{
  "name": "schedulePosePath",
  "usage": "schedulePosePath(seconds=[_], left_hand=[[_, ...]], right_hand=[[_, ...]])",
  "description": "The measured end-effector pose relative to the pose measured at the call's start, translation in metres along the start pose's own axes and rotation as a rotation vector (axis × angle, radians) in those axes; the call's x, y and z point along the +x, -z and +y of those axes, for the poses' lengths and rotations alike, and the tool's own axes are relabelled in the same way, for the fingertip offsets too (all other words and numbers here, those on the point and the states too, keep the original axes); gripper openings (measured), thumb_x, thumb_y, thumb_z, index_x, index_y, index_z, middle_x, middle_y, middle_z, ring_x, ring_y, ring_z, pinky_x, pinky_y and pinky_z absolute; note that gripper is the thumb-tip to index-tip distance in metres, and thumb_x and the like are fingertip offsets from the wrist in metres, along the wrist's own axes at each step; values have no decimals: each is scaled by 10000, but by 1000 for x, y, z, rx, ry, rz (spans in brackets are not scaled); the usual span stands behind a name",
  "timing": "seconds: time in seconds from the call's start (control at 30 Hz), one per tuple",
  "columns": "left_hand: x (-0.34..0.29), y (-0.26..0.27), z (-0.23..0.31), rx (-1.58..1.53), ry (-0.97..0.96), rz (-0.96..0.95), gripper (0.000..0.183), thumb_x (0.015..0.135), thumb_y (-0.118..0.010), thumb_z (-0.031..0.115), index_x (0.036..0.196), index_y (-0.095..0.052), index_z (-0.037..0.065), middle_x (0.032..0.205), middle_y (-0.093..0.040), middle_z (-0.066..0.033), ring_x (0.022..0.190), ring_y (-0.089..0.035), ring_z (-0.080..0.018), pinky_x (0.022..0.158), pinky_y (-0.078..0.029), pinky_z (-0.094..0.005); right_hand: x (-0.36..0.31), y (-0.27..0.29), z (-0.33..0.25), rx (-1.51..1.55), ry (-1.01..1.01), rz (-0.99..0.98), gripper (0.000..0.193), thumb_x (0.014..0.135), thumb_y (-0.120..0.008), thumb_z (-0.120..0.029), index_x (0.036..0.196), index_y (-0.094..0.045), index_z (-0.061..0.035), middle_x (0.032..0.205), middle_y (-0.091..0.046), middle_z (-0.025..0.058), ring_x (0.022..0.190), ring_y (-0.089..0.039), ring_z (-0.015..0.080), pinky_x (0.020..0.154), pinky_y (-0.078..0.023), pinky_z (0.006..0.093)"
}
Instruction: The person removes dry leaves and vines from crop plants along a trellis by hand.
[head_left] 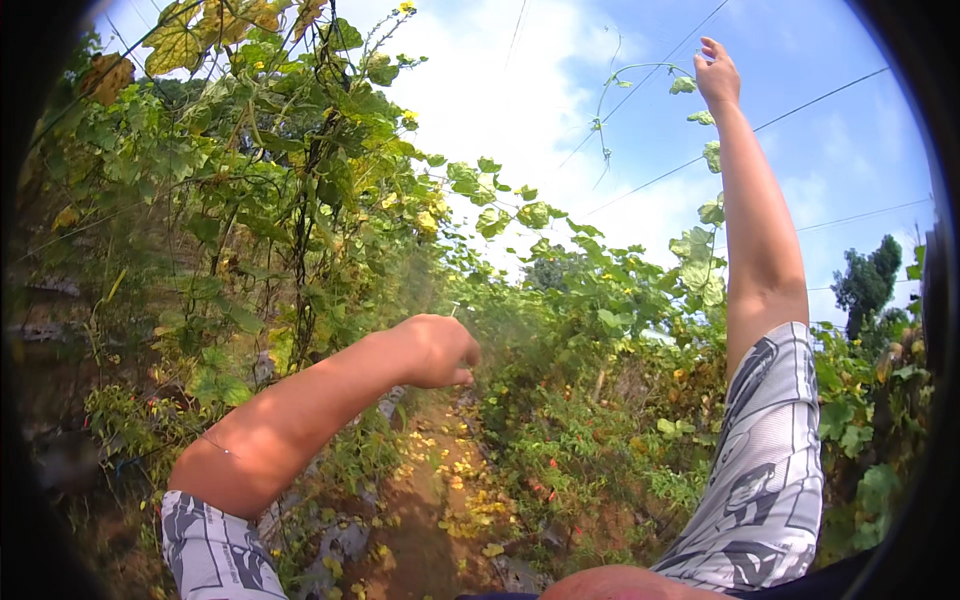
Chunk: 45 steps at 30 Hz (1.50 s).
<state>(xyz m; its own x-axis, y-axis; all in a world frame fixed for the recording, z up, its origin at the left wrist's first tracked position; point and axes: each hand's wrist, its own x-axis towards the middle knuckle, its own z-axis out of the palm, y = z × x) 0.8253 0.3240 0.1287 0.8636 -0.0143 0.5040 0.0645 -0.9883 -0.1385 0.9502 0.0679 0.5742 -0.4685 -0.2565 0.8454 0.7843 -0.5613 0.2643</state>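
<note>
My right hand (717, 75) is raised high against the sky at the upper right. Its fingers are bent, and a thin green climbing vine (650, 67) with small leaves meets its left edge. Whether the fingers grip that stem cannot be made out. Lower down, near the middle, my left hand (440, 350) is closed with its fingers curled downward. A short, thin pale strip (455, 310) shows just above its knuckles; what lies inside the fingers is hidden. The vine's broad leaves (705, 250) run down beside my right forearm.
Tall leafy vines (310, 170) with yellow flowers crowd the left side. Thin wires (850, 88) cross the sky. Between the plant rows runs a soil path (420, 520) strewn with yellow leaves. Low bushes with red fruits (550, 480) grow to its right.
</note>
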Motion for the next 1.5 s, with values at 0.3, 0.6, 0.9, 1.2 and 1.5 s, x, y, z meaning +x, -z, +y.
schedulePosePath(seconds=[0.3, 0.6, 0.9, 1.2, 1.5], left_hand=[[31, 5, 37, 18, -174, -70, 352, 827, -643, 312, 1094, -638, 81, 1051, -653, -127, 996, -607, -297, 883, -477, -398], [116, -37, 121, 11, -389, -422, 433, 815, -652, 343, 1154, -616, 77, 1065, -655, -141, 997, -617, -298, 873, -492, -389], [200, -122, 217, 1, -545, -535, 402, 797, -671, 294, 1123, -627, 64, 1041, -648, -176, 991, -605, -334, 876, -483, -407], [275, -209, 300, -487, -672, -222, 322, 791, -679, 173, 1071, -634, 19, 1037, -634, -148, 941, -606, -275, 837, -484, -362], [370, -251, 476, -925, -641, -83, 268, 804, -642, 253, 982, -663, 53, 963, -650, -133, 849, -632, -254, 776, -488, -363]], right_hand=[[-80, 85, -17, 151, 263, 0, 260, 901, -527, -177, 1145, -597, -119, 1102, -630, 80, 1045, -591, 199, 910, -442, 312], [-220, 242, 39, 15, 295, -483, 180, 910, -528, -112, 1034, -651, -68, 995, -658, 57, 965, -594, 145, 874, -448, 289], [-325, 385, 267, -261, -105, -776, 194, 937, -519, -129, 1061, -654, -68, 987, -675, 18, 925, -614, 88, 800, -471, 233], [-540, 470, 388, -763, -876, -1080, 378, 838, -616, -319, 1113, -644, -60, 1086, -640, 161, 1023, -611, 262, 901, -466, 367], [-631, 478, 460, -1075, -987, -795, 464, 778, -689, -328, 1179, -565, -129, 1046, -643, 107, 1018, -582, 276, 863, -458, 385]])
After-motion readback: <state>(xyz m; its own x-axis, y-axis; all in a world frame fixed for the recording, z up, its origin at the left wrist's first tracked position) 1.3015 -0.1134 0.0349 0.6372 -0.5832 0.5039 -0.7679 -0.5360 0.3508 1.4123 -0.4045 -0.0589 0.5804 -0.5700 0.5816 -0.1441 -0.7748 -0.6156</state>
